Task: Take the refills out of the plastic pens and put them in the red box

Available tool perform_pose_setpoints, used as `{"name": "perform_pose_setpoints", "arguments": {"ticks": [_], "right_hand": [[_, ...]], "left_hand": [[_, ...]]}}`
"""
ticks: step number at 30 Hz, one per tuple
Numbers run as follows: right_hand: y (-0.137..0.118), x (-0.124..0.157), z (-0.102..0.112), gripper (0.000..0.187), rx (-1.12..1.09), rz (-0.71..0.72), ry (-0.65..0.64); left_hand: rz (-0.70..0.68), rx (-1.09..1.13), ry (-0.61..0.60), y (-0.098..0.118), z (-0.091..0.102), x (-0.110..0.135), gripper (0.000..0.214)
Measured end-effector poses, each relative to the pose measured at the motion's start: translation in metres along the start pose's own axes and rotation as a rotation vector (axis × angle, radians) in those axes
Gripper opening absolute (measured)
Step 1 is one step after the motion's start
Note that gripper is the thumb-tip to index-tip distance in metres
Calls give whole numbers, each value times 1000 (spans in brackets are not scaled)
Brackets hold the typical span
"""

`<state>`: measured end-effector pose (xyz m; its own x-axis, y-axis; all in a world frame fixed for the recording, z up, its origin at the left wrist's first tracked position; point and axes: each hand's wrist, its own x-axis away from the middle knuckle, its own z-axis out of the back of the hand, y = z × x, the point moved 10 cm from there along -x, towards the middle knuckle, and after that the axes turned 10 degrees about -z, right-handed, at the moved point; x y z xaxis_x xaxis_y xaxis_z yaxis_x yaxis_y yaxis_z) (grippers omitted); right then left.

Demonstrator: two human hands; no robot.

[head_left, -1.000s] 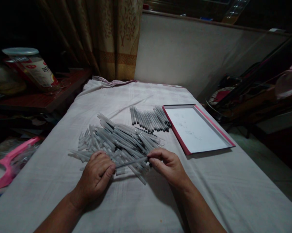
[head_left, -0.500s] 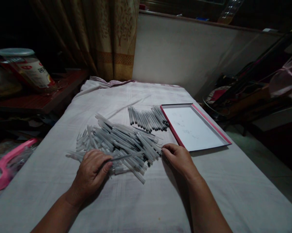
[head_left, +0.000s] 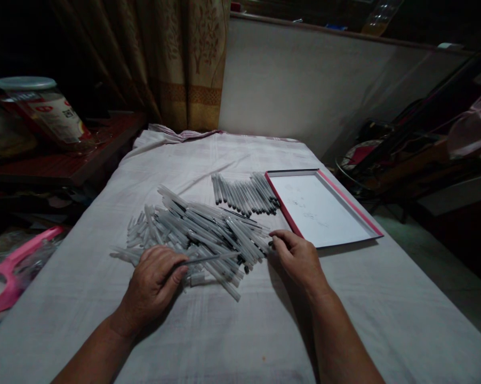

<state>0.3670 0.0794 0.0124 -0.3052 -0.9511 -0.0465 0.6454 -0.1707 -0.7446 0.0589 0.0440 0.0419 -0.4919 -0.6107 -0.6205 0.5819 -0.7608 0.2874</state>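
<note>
A loose heap of clear pen barrels (head_left: pixel 200 234) lies on the white cloth in the middle of the table. My left hand (head_left: pixel 154 285) is closed on a thin dark pen refill (head_left: pixel 210 259) that points right over the heap's near edge. At the heap's right end, my right hand (head_left: pixel 298 258) pinches something small and dark that I cannot make out. Behind the heap lies a neat row of pens with dark tips (head_left: pixel 244 194).
A shallow red-edged box lid (head_left: pixel 324 210) with a white inside lies right of the pen row. A dark side table (head_left: pixel 64 160) with a large plastic jar (head_left: pixel 44 112) stands at the left, a pink plastic object (head_left: pixel 12 269) below it. Curtain and wall behind; clutter at the right.
My right hand let go of the refill's right end and moved right to the heap's edge, where it now pinches a small piece. My left hand keeps the refill.
</note>
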Motion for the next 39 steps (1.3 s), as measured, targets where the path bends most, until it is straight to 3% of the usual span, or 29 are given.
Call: {"name": "perform_pose_setpoints", "arguments": {"ticks": [5,7,11,13,17,20,25,32,35,39], "right_hand": [[-42,28,-41,26,-408,74,-365],[-49,37,-53,22,-439,73,-410],[-45,35,-53,22,-438,49,-362],[-35,25,-39,23,-470,-2,-277],[-4,5,5,28,-580,-170,29],[4,3,15,29,-614,-217,119],[-10,14,-11,22,-521,-89,55],[-45,28,-25,16,-96,217,-29],[-52,30,-24,25,-80,214,-68],[-58,39,-43,40,-199,176,-260]], "left_hand": [[-31,1,-25,3,-3,-1,11],[-34,1,-32,4,-4,-1,11],[-27,-27,-49,1,-3,-1,12],[-22,-80,-26,-4,3,0,12],[76,-239,43,-26,23,6,17],[177,-324,75,-39,32,11,22],[126,-283,72,-30,25,7,20],[19,-197,51,-9,11,3,14],[-30,-158,18,3,3,0,15],[-109,-93,-24,24,-6,-8,15]]}}
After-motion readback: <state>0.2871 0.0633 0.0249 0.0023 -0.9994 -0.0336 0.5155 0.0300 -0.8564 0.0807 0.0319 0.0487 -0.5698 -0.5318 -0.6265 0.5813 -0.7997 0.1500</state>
